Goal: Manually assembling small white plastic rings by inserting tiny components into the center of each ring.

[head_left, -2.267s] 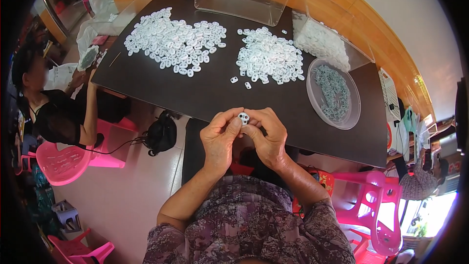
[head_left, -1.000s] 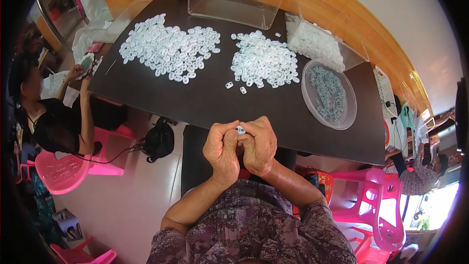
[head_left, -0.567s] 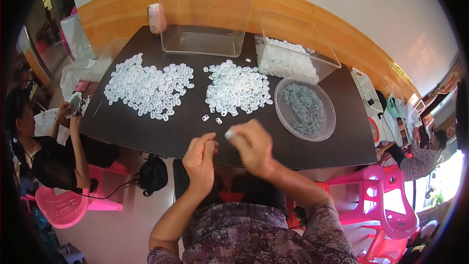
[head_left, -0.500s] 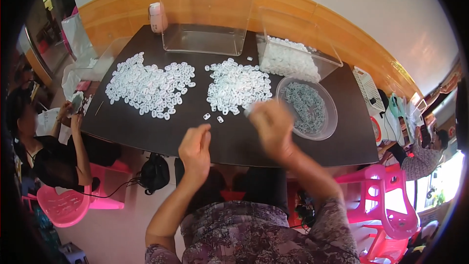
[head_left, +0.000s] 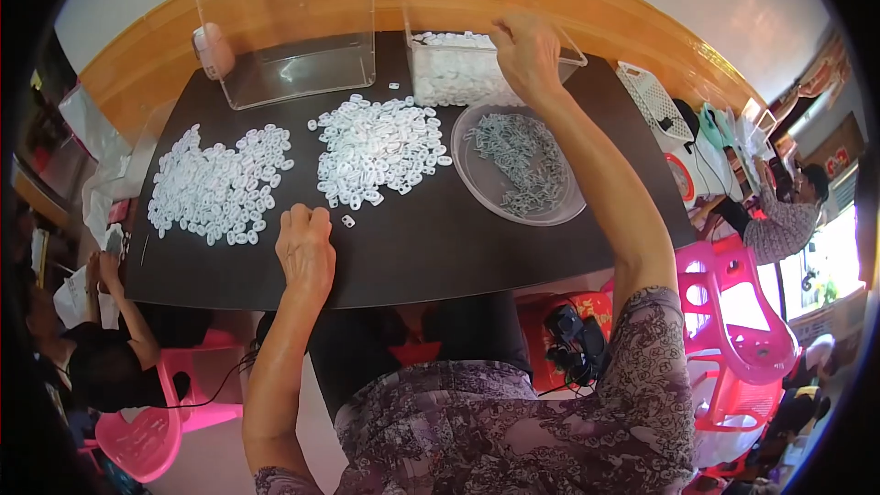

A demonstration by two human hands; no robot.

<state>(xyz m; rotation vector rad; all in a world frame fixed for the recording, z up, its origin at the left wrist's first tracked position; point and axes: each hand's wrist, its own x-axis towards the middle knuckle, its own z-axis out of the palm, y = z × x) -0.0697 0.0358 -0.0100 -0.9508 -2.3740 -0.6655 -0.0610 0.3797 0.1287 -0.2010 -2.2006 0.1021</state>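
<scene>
My left hand [head_left: 305, 249] is low over the dark table [head_left: 403, 257], fingers curled together at the front of a heap of small white oval pieces with two holes [head_left: 380, 147]. Whatever its fingertips hold, if anything, is hidden. One loose white piece [head_left: 348, 220] lies just to its right. My right hand [head_left: 532, 53] reaches far out, closed in a pinch over the right end of a clear bin [head_left: 495, 96] of white pieces. I cannot make out anything between its fingers. Under that forearm sits a round clear tub [head_left: 469, 174] of small grey metal screws [head_left: 522, 160].
Another heap of white pieces [head_left: 215, 188] spreads at the left. An upright clear bin [head_left: 293, 82] and a pink bottle [head_left: 214, 52] stand at the back. A white perforated basket [head_left: 655, 101] is off the right edge. People sit at both sides; pink plastic stools [head_left: 747, 312] stand at right.
My right hand has moved from beside the white heap, up and away to the clear bin. My left hand has come down beside the loose pieces. The whole view has shifted.
</scene>
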